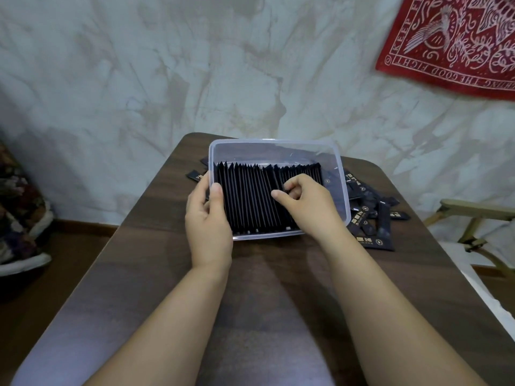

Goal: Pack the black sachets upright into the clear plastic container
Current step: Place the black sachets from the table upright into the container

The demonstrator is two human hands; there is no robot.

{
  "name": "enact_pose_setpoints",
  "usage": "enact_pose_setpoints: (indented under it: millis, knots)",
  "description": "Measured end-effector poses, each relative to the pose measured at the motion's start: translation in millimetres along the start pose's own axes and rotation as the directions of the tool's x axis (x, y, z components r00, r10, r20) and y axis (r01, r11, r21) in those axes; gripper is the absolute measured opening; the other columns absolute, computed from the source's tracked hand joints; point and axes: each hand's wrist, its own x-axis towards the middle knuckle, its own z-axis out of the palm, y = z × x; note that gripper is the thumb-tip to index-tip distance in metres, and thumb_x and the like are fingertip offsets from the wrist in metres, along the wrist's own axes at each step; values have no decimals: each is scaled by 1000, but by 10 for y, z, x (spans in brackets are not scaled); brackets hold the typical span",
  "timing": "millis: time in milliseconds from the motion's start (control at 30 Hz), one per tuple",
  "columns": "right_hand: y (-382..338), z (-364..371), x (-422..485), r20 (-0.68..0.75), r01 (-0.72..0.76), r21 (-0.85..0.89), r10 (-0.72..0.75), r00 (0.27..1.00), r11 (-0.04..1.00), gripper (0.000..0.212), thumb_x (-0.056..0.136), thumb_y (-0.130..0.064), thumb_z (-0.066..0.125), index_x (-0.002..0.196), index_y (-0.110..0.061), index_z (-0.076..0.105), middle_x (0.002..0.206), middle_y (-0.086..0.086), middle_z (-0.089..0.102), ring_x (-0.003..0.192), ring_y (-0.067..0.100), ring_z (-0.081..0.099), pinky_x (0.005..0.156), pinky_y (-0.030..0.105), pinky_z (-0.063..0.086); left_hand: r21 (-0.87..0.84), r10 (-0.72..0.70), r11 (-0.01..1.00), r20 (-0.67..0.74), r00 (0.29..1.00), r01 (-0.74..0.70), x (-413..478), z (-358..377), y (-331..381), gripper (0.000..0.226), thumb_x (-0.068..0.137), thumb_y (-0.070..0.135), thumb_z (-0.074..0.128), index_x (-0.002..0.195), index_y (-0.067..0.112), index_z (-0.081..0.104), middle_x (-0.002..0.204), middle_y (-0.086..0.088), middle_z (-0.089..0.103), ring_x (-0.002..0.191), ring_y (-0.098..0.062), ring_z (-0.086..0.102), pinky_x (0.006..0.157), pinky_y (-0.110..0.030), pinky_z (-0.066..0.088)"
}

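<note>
Here, head view only. A clear plastic container (pixel 341 174) sits on a dark wooden table (pixel 250 288), near its far edge. A row of upright sachets (pixel 248 199), black and packed edge-up, fills the container from the left wall to about two thirds across.

The left hand (pixel 207 218) grips the container's left wall, thumb (pixel 216 194) hooked over the rim against the first sachet, the other fingers outside.

The right hand (pixel 303 201) is inside the container at the right end of the row. Its fingers (pixel 289 188) are curled tight and pinch the sachet tops.

Loose sachets (pixel 373 218) lie flat in a pile just right of the container, and a few more show behind it at left. A red bandana (pixel 457 43) hangs on the wall at upper right.
</note>
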Motion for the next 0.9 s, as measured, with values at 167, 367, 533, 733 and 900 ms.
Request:
enact_pose_setpoints:
  millis: [167,367,533,733,900]
  knots:
    - [35,15,18,21,-12,43,11,1000,999,8,89,-31,61,86,-25,56,75,-7,53,77,18,59,75,41,54,12,-2,1000,-10,1000,2,-1,10,2,30,103,22,46,129,25,61,132,3,60,116,-2,59,101,-28,48]
    - [22,17,4,42,4,67,-7,999,998,14,86,-30,66,78,-32,55,75,-7,55,76,19,61,70,34,51,20,-1,1000,-16,1000,1,-9,9,16,31,103,23,45,131,25,60,133,4,60,115,-1,58,101,-29,48]
    - [28,-29,-7,48,23,-10,-22,999,1000,6,90,-33,61,87,-28,58,75,-10,53,71,5,50,61,22,40,11,7,1000,-9,1000,-7,-9,6,16,32,104,23,45,131,25,61,132,3,61,116,-3,59,100,-29,49]
    - [21,-154,-104,-17,132,29,-131,991,991,6,90,-26,61,96,-27,61,83,-10,59,70,4,50,68,21,44,4,4,1000,-23,1000,-4,10,-20,25,32,104,23,43,130,26,62,129,4,63,117,-6,60,102,-35,49]
    - [271,-473,-211,-387,274,99,-217,896,957,12,89,-12,60,90,-23,62,83,-11,63,77,1,56,72,14,44,-44,25,999,-57,998,-28,43,-39,64,31,104,21,42,126,29,63,128,7,64,117,-3,59,100,-26,48]
